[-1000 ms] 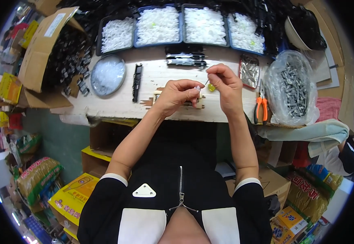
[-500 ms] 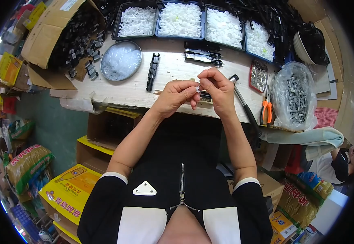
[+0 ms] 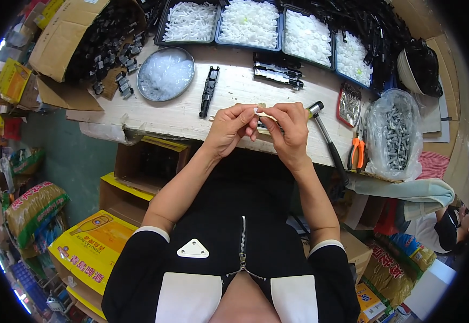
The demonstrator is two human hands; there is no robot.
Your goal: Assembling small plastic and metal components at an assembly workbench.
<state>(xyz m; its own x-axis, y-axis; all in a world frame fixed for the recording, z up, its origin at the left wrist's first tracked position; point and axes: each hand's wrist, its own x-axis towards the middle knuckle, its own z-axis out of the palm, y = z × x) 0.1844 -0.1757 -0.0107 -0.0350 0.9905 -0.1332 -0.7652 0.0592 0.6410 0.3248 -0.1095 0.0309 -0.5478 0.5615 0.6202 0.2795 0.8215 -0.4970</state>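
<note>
My left hand (image 3: 227, 131) is closed in a pinch above the near part of the bench. A small white plastic piece (image 3: 256, 110) shows at its fingertips. My right hand (image 3: 290, 133) meets it from the other side, thumb and fingers pinched on a pale, narrow end of what looks like the same piece; its full shape is hidden by the fingers. Partly covered below my hands lies a dark part on the bench. A hammer (image 3: 327, 134) rests just right of my right hand. One black elongated assembly (image 3: 209, 91) lies beyond my left hand.
Black trays of white plastic pieces (image 3: 249, 24) line the back. A round dish (image 3: 166, 74) and a carton of dark metal parts (image 3: 57, 46) stand left. More black assemblies (image 3: 278, 75) lie mid-bench. Right are a red tray (image 3: 349, 105), orange-handled pliers (image 3: 357, 151) and a bag of metal parts (image 3: 395, 134).
My fingertips have shifted slightly left and up, and my right hand has turned flatter across the white piece. More of the piece's pale length shows. The view has shifted slightly.
</note>
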